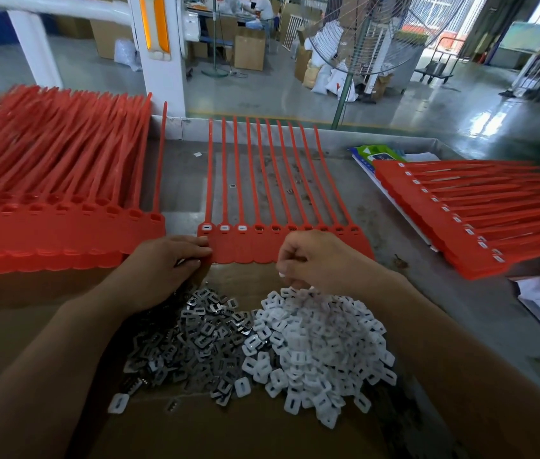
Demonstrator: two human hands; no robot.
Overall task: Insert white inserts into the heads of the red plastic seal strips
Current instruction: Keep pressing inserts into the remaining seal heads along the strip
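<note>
A joined row of red seal strips lies in front of me, tails pointing away. Its three leftmost heads carry white inserts; the heads further right show dark slots. My left hand holds the row's left lower edge with its fingertips. My right hand hovers over the row's right part, fingers curled, pinching what looks like a small white insert at its fingertips. Below lies a heap of loose white inserts.
A heap of grey metal clips lies left of the white one, both on brown cardboard. A thick stack of red strips sits at the left, another stack with white inserts at the right. Papers lie beyond it.
</note>
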